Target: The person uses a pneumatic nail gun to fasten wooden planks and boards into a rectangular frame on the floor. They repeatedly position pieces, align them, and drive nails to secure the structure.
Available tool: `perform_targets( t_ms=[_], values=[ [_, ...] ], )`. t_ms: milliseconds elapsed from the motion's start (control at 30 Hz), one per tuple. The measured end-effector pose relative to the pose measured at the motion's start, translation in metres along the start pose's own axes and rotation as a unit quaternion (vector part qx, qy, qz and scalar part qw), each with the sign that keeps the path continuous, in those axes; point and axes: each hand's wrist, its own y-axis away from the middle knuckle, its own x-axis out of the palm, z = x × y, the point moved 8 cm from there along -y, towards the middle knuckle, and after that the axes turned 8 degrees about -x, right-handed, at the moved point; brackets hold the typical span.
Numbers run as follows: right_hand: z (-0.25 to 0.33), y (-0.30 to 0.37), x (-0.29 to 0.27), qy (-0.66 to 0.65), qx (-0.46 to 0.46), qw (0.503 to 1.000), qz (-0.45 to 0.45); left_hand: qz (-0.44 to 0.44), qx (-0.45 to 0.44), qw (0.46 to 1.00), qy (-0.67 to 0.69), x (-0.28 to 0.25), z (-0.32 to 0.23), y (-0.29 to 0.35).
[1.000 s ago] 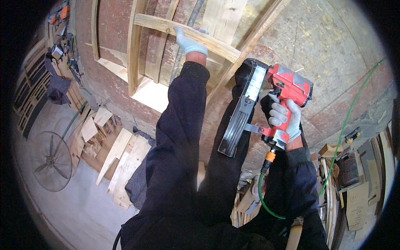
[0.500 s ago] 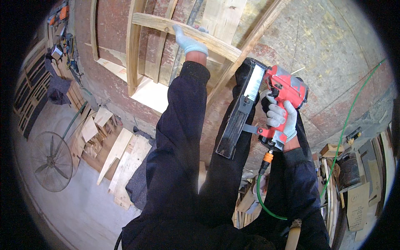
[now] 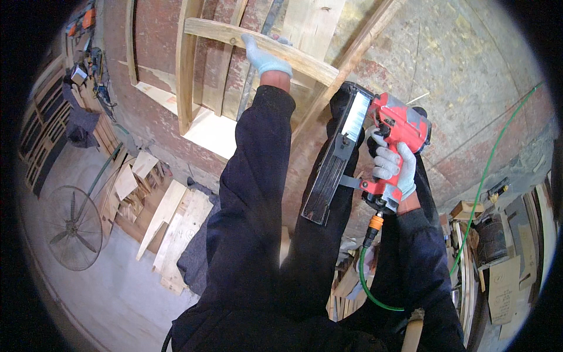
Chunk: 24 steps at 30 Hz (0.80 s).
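Note:
My left hand, in a pale glove, is closed round a curved wooden rail of a wooden frame. The rail spans from an upright wooden piece on the left to a slanting wooden bar on the right. In my gloved right hand is a red nail gun, gripped by its handle. Its long black magazine slopes down to the left, over my leg. The gun's nose end is near the rail's right end; whether they touch I cannot tell.
A green air hose runs along the right and joins the gun's handle. Left on the floor are a round fan and stacked wooden boards. Cardboard and wood pieces lean at the lower right. The frame rests on a worn, stained surface.
The nail gun and my right hand have shifted very slightly left. My left hand stays on the rail.

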Motion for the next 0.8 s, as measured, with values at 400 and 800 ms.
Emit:
perform_targets(
  t_ms=[400, 800],
  values=[
    [-0.001, 0.003, -0.006, -0.015, 0.000, 1.000, -0.016, -0.041, 0.016, 0.999, -0.019, 0.001, 0.002, 0.012],
    [-0.002, 0.007, -0.006, -0.005, 0.000, 1.000, -0.024, -0.008, 0.004, 1.000, 0.013, 0.004, 0.009, 0.008]
  ],
)
